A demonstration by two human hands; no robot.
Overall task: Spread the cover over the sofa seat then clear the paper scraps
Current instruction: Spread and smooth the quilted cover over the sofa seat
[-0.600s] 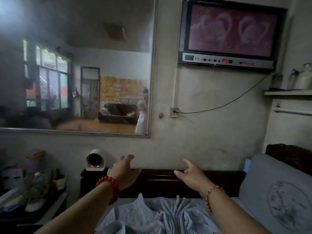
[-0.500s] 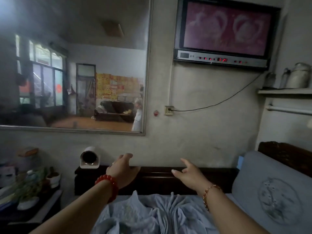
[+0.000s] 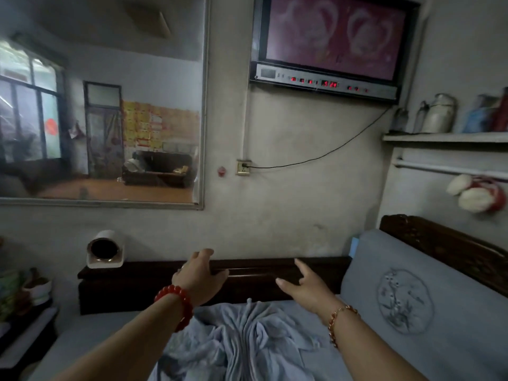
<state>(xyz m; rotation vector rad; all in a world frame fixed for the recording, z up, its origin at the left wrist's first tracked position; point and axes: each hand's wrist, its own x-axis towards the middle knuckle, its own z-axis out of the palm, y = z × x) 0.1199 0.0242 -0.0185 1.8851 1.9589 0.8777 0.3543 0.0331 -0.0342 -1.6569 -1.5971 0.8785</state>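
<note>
- Cover (image 3: 247, 339): pale blue cloth lying bunched and deeply creased on the sofa seat (image 3: 90, 334), nearest the viewer. Judged: spreading barely begun; most of the seat is not yet covered flat.
- Paper scraps: none visible; clearing judged not started.
- Left hand (image 3: 199, 273): beyond the cover, fingers loosely extended, resting on or just at the dark wooden sofa arm (image 3: 132, 284); holds nothing.
- Right hand (image 3: 305, 290): beyond the cover, fingers spread, empty, in front of the same arm; contact cannot be told.

Two hands (image 3: 202, 279), one cover (image 3: 247, 339)
</note>
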